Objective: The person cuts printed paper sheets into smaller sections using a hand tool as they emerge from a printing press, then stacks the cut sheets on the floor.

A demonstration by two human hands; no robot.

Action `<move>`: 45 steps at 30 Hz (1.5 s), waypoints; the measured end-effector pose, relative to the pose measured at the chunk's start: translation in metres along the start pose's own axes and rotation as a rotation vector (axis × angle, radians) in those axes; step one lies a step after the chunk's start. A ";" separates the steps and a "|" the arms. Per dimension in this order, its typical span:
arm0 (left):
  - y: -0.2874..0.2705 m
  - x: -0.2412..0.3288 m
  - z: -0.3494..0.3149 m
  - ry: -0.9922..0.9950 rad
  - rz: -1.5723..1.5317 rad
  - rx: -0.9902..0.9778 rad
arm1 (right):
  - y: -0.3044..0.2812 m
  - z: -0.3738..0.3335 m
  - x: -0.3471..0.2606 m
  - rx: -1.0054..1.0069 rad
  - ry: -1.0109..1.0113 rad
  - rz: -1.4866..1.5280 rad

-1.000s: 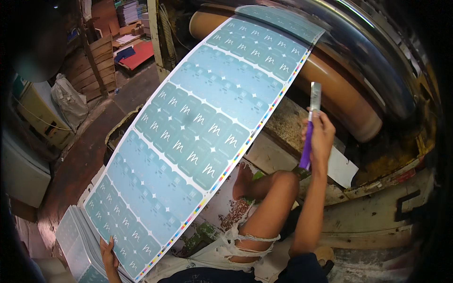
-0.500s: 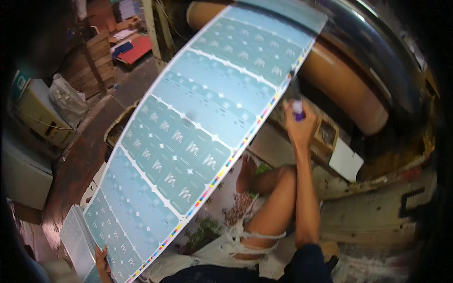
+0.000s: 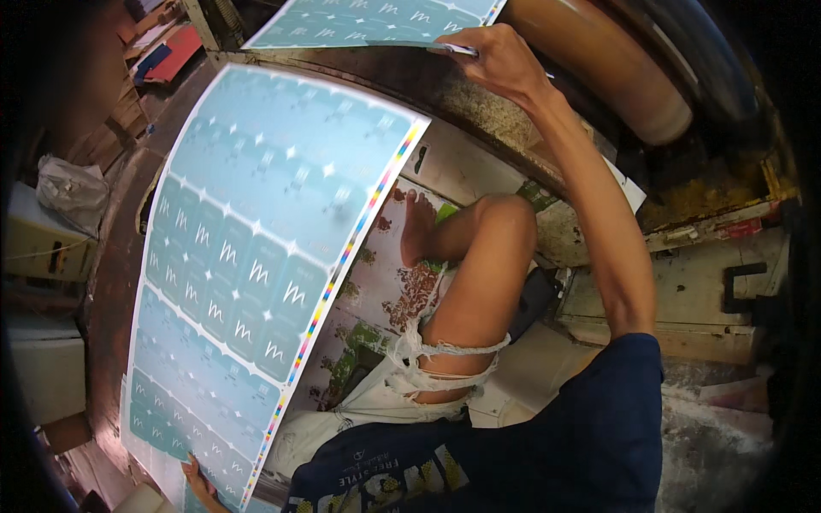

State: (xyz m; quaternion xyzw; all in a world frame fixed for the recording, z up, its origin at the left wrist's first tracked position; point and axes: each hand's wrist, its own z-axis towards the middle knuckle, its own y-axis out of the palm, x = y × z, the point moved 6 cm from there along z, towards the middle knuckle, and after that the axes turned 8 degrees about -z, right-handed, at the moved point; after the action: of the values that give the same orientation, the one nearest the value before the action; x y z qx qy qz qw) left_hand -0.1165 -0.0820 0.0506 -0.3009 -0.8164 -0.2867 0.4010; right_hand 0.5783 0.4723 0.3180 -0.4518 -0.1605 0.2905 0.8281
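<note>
The printed sheet that ran unbroken up to the rollers in both earlier frames is now in two pieces: a loose blue-green sheet [image 3: 248, 256] slants through the left half of the frame, its top edge free, and a remaining printed strip [image 3: 368, 21] shows at the top centre, with a gap between them. The right hand [image 3: 506, 61], which was right of the sheet half a second ago, is now at the upper centre by the strip's lower right corner, closed around a thin pale tool [image 3: 459, 49]; the purple handle seen earlier is hidden, and whether the fingers also touch the strip cannot be told. The left hand [image 3: 198, 486] is at the bottom of the frame as before, gripping the loose sheet near its lower edge, some fingers out of sight. The view has shifted too: the orange-brown roller [image 3: 616, 60] sits higher in the upper right, and the small open wooden box that showed beside the right hand half a second ago is out of sight. At the left edge, a crumpled whitish bag [image 3: 70, 190] rests on a yellowish cabinet [image 3: 47, 248]; what the bag holds cannot be seen.
</note>
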 end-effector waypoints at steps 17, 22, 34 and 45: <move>-0.062 -0.016 0.201 0.109 0.209 0.156 | -0.015 0.001 -0.266 0.024 0.373 0.341; -0.016 -0.032 0.246 0.345 0.218 0.132 | -0.021 -0.007 -0.252 0.178 0.438 0.411; 0.140 -0.223 0.192 -0.009 1.252 0.281 | 0.011 -0.099 -0.254 0.108 0.358 0.411; 0.466 -0.048 0.081 -0.292 -0.808 -0.903 | 0.027 -0.118 -0.301 -0.203 0.354 0.273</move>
State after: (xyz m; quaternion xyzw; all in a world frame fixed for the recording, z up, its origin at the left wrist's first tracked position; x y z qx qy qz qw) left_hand 0.2047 0.2681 0.0752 -0.1441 -0.7104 -0.6885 -0.0219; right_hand 0.3970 0.2176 0.2308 -0.5940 0.0210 0.2985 0.7468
